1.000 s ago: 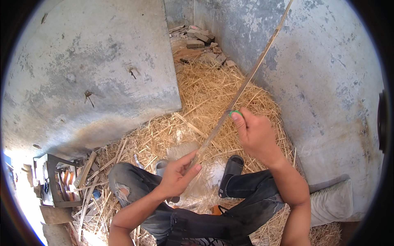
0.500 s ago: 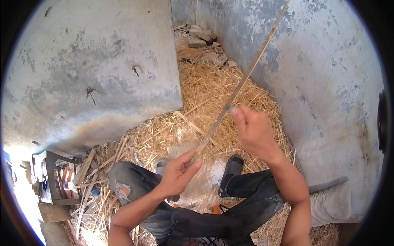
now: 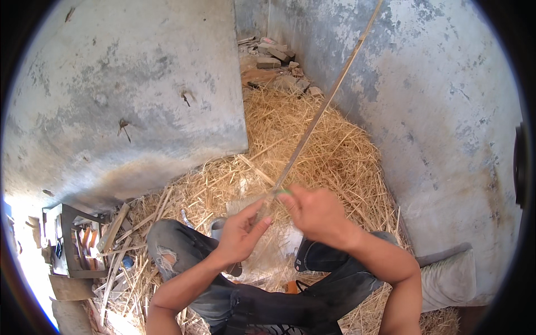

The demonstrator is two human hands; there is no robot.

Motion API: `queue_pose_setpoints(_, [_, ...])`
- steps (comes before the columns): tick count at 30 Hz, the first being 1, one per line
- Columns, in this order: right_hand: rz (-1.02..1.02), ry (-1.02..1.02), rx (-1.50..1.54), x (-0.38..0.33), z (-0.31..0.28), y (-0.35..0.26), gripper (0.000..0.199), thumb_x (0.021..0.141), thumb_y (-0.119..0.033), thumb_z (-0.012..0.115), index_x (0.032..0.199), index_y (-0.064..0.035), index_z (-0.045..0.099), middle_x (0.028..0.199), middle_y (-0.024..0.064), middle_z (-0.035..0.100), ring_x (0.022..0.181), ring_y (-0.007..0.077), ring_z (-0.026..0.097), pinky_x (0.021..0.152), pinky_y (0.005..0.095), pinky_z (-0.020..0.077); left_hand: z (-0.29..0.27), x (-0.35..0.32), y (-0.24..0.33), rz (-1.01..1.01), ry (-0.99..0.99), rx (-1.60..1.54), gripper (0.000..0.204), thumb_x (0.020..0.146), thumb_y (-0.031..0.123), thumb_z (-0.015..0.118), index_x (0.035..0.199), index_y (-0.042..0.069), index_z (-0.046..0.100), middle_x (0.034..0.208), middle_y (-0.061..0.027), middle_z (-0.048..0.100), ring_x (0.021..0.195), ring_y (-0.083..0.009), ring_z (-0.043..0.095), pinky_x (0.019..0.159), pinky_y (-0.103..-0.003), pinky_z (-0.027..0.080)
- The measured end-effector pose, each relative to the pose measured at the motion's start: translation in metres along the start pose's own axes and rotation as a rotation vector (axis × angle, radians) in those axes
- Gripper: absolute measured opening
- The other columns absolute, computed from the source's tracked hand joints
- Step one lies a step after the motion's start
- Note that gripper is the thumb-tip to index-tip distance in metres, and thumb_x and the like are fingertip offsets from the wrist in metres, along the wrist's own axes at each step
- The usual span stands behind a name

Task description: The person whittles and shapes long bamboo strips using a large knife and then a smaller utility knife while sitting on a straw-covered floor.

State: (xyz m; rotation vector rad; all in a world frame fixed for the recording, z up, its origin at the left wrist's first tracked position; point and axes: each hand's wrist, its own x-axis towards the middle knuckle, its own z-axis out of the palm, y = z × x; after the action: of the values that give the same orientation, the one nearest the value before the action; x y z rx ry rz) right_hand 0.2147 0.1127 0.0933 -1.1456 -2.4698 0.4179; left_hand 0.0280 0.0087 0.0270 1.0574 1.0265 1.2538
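A long, narrow bamboo strip [image 3: 315,118] slants from between my legs up past the far wall. Near its lower end, my left hand [image 3: 241,234] grips it between thumb and fingers. My right hand [image 3: 318,215] is closed round a small green-handled tool [image 3: 287,191], mostly hidden in the fist. The tool's front end meets the strip just above my left fingers; its exact shape is too small to make out.
Straw-like shavings [image 3: 335,151] cover the floor round my legs and heap into the corner. Bricks and rubble [image 3: 273,56] lie behind them. Worn plaster walls stand left and right. A dark frame [image 3: 70,240] is at far left; a pale cushion-like bundle [image 3: 446,282] is at right.
My right hand has slid down the strip toward my left hand, bringing the green-handled tool close to it. The strip's upper end has swung slightly left. My left hand has stayed nearly in place.
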Motion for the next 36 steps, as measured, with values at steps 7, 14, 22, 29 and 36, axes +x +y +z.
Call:
queue_pose_setpoints(7, [0.036,0.031,0.109,0.009,-0.010,0.005,0.043,0.105,-0.040,0.049,0.095,-0.0020,0.066,0.057,0.0209,0.059,0.053,0.0419,0.063,0.049,0.0496,0.0481,0.000,-0.003,0.003,0.005,-0.004,0.014,0.051,0.103,0.003,0.057,0.150,-0.008,0.039,0.128,-0.0099,0.060,0.108,-0.0091,0.051,0.090,-0.025,0.040])
queue_pose_setpoints(14, [0.107,0.001,0.141,0.010,-0.011,0.003,0.045,0.103,-0.042,0.052,0.100,0.0001,0.068,0.060,0.0248,0.060,0.057,0.0452,0.064,0.053,0.0538,0.0487,-0.001,-0.005,0.002,0.020,0.007,-0.005,0.051,0.102,0.005,0.059,0.149,-0.006,0.041,0.110,-0.0044,0.063,0.085,-0.0040,0.049,0.071,-0.022,0.040])
queue_pose_setpoints(22, [0.177,-0.251,0.607,0.008,-0.015,0.010,0.050,0.104,-0.041,0.051,0.078,-0.0002,0.062,0.056,0.0122,0.051,0.054,0.0237,0.051,0.056,0.0415,0.0419,-0.008,-0.004,0.011,-0.077,-0.032,-0.078,0.050,0.101,0.003,0.060,0.147,-0.007,0.043,0.126,-0.0090,0.063,0.110,-0.0077,0.057,0.091,-0.021,0.046])
queue_pose_setpoints(29, [0.191,-0.108,0.667,0.003,-0.010,-0.014,0.036,0.094,-0.026,0.072,0.069,-0.0039,0.059,0.058,-0.0062,0.039,0.057,0.0061,0.035,0.050,0.0288,0.0306,-0.004,0.001,-0.014,0.152,0.074,0.282,0.050,0.096,0.011,0.070,0.143,0.001,0.054,0.078,0.0055,0.056,0.066,-0.0017,0.044,0.057,-0.021,0.037])
queue_pose_setpoints(36, [0.127,-0.065,0.583,0.001,0.000,-0.014,0.028,0.090,-0.016,0.075,0.069,-0.0024,0.062,0.054,0.0011,0.042,0.053,0.0095,0.038,0.048,0.0311,0.0328,0.000,0.003,-0.004,0.172,0.130,0.535,0.050,0.095,0.006,0.071,0.142,-0.001,0.055,0.075,-0.0016,0.068,0.063,-0.0039,0.058,0.058,-0.023,0.049])
